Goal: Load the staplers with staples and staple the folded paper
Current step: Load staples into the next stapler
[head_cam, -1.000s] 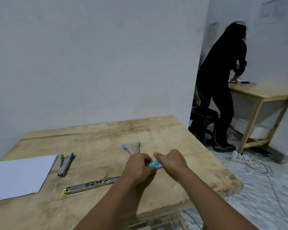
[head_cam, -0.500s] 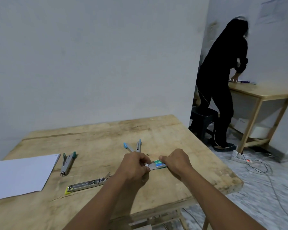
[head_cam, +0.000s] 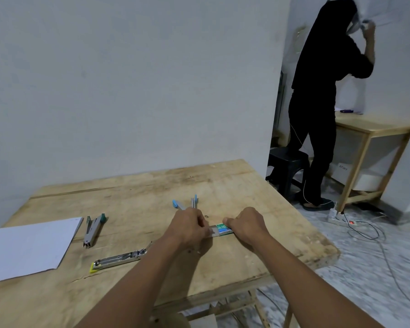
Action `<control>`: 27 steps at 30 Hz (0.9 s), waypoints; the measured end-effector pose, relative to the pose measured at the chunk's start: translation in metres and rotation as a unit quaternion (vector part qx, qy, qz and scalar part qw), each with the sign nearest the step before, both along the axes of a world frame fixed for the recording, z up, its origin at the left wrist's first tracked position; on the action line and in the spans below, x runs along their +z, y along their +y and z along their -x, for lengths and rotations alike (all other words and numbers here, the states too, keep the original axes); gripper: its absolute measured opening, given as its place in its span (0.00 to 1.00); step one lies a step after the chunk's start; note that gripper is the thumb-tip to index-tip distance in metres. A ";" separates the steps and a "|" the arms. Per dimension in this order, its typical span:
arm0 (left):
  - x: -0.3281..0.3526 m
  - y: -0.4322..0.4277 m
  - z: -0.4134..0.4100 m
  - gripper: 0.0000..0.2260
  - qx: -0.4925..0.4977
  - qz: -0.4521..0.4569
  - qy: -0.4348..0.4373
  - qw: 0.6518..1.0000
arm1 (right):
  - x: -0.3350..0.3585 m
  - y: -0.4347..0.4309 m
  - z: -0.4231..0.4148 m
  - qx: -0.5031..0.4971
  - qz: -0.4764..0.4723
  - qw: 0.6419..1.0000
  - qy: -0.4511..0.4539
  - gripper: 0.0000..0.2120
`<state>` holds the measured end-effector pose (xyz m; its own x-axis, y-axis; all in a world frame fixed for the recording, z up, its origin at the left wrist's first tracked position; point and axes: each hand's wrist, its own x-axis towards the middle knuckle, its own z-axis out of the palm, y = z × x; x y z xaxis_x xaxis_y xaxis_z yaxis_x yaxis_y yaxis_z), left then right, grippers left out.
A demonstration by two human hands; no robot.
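3 staplers: green stapler (head_cam: 94, 229), yellow stapler (head_cam: 120, 258), blue stapler (head_cam: 184, 204). 1 paper sheet (head_cam: 29, 245). 1 staple box (head_cam: 223, 228). 2 tables: near table (head_cam: 223, 183), far table (head_cam: 374, 126). 2 hands: left hand (head_cam: 189, 227), right hand (head_cam: 245, 224).

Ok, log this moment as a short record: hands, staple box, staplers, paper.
staple box: green and blue, on the table, inner tray partly slid out
left hand: pinches its left end
right hand: grips its right end
paper: white sheet, table's left edge
blue-tipped stapler: open, behind the left hand
green-tipped stapler: beside the paper
yellow-tipped stapler: laid open flat
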<state>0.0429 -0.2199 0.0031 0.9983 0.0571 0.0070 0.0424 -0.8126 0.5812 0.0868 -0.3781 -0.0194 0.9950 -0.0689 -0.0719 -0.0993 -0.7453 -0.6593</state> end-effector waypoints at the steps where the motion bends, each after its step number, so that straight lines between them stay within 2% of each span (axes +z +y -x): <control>1: -0.001 0.001 0.000 0.07 0.011 0.017 0.003 1.000 | 0.001 0.000 0.001 0.002 0.001 1.000 0.001 0.19; 6: -0.001 0.008 -0.001 0.07 0.034 0.065 0.011 0.997 | 0.001 -0.001 0.001 -0.001 -0.003 1.000 0.000 0.20; 15: 0.003 0.010 -0.002 0.16 -0.012 0.030 0.028 0.999 | 0.000 -0.001 0.001 0.005 -0.007 1.000 -0.002 0.22; 21: 0.006 0.008 -0.002 0.11 -0.049 -0.003 0.037 0.998 | -0.003 -0.001 0.000 0.004 -0.016 1.000 -0.007 0.19; 27: 0.007 0.005 -0.007 0.06 -0.093 -0.077 0.000 0.993 | -0.007 -0.001 -0.002 -0.001 -0.020 1.000 -0.010 0.21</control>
<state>0.0499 -0.2152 0.0101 0.9916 -0.1294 0.0020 -0.1165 -0.8857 0.4495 0.0891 -0.3792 -0.0264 0.9962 -0.0680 -0.0550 -0.0871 -0.7177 -0.6908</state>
